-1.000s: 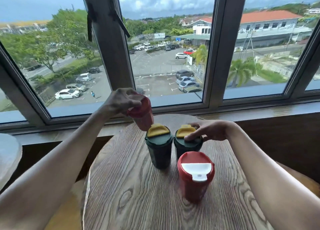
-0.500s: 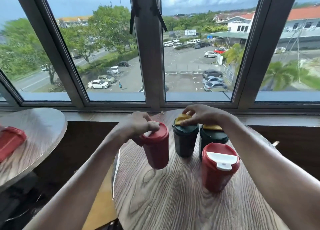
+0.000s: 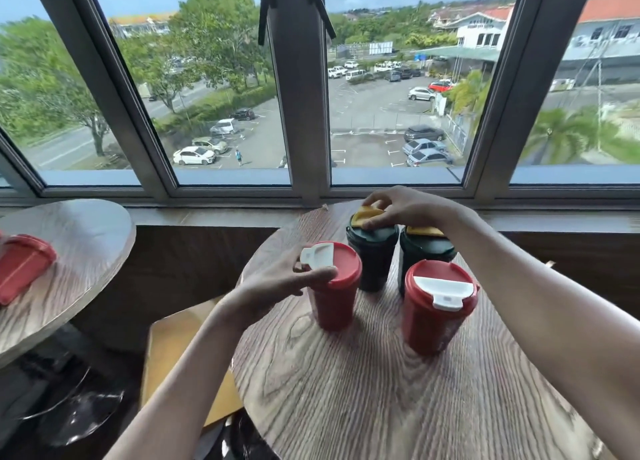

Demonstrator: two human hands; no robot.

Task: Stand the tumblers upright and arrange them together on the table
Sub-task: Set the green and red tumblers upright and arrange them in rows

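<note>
Four lidded tumblers stand upright in a tight group on the round wooden table (image 3: 381, 400). My left hand (image 3: 277, 283) grips the rim of the left red tumbler (image 3: 334, 300), thumb lying across its red lid beside the white flap. Behind it stands a dark green tumbler (image 3: 372, 262); my right hand (image 3: 398, 206) holds its yellow flap from above. A second dark green tumbler (image 3: 424, 248) is partly hidden behind my right forearm. The right red tumbler (image 3: 438, 310), with a white flap, stands free in front.
Another round table (image 3: 79, 251) stands to the left with a red tumbler (image 3: 20, 269) lying on its side at the frame edge. A yellow stool seat (image 3: 176, 352) sits between the tables. The window sill (image 3: 221, 213) and window frame run just behind.
My left hand carried the red tumbler down from the air and stood it beside the green one. My right hand shifted from the right green tumbler's lid to the left one's.
</note>
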